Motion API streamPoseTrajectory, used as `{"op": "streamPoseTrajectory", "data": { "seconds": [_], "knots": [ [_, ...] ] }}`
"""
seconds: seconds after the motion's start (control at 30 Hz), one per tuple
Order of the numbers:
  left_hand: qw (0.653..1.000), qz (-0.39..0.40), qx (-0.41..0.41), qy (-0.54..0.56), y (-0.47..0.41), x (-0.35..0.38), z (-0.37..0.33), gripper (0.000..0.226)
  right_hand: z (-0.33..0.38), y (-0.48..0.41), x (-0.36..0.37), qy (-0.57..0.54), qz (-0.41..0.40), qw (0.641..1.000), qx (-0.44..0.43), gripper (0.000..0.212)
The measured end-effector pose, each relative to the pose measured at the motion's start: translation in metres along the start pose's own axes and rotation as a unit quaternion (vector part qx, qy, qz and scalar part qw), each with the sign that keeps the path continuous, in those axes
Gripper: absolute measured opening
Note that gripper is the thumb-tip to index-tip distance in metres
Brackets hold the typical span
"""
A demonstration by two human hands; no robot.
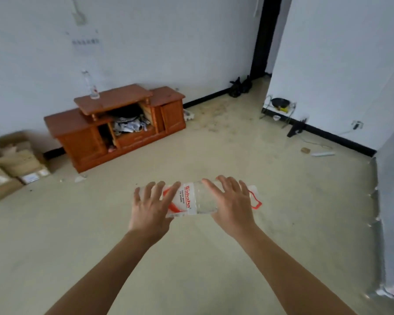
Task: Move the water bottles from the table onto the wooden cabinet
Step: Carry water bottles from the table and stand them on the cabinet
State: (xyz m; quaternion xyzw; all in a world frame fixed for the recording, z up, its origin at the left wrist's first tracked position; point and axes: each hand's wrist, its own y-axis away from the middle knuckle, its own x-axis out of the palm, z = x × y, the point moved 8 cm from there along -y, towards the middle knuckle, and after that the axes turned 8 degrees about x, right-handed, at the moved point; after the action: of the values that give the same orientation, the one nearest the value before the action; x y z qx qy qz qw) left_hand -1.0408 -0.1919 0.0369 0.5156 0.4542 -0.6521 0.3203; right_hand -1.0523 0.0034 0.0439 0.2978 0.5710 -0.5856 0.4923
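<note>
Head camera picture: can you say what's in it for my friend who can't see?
Two hands, left and right, carry a bottle sideways over the floor. Ahead, another bottle stands upright on a cabinet.

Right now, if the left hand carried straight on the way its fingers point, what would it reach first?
Probably only bare floor: the left hand, gripping the water bottle, points toward the far wall, right of the wooden cabinet. Depth is uncertain.

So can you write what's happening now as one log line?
carry | both hands, left hand, right hand, hold water bottle sideways | another bottle upright on wooden cabinet
</note>
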Motion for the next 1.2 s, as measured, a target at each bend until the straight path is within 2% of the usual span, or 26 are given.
{"op": "streamPoseTrajectory", "data": {
  "seconds": [0.2, 0.33, 0.53, 0.9, 1.03, 1.2],
  "knots": [
    [0.997, -0.002, -0.078, -0.019, -0.034, 0.022, 0.104, 0.111, 0.062, -0.109, 0.059, -0.040, -0.004, 0.995, -0.091, 0.091],
    [0.993, -0.004, -0.116, -0.020, -0.069, 0.029, 0.179, 0.113, 0.104, -0.185, 0.090, -0.041, 0.014, 0.992, -0.115, 0.095],
    [0.991, -0.012, -0.127, -0.038, -0.130, 0.033, 0.260, 0.115, 0.138, -0.283, 0.116, -0.049, 0.006, 0.991, -0.122, 0.096],
    [0.988, 0.004, -0.131, -0.085, -0.322, 0.091, 0.410, 0.107, 0.147, -0.509, 0.221, -0.077, -0.032, 0.990, -0.116, 0.094],
    [0.980, 0.014, -0.157, -0.119, -0.393, 0.100, 0.474, 0.107, 0.159, -0.607, 0.258, -0.099, -0.026, 0.988, -0.118, 0.090],
    [0.970, -0.002, -0.207, -0.127, -0.459, 0.104, 0.572, 0.112, 0.207, -0.730, 0.299, -0.108, -0.012, 0.981, -0.162, 0.091]
  ]
}}
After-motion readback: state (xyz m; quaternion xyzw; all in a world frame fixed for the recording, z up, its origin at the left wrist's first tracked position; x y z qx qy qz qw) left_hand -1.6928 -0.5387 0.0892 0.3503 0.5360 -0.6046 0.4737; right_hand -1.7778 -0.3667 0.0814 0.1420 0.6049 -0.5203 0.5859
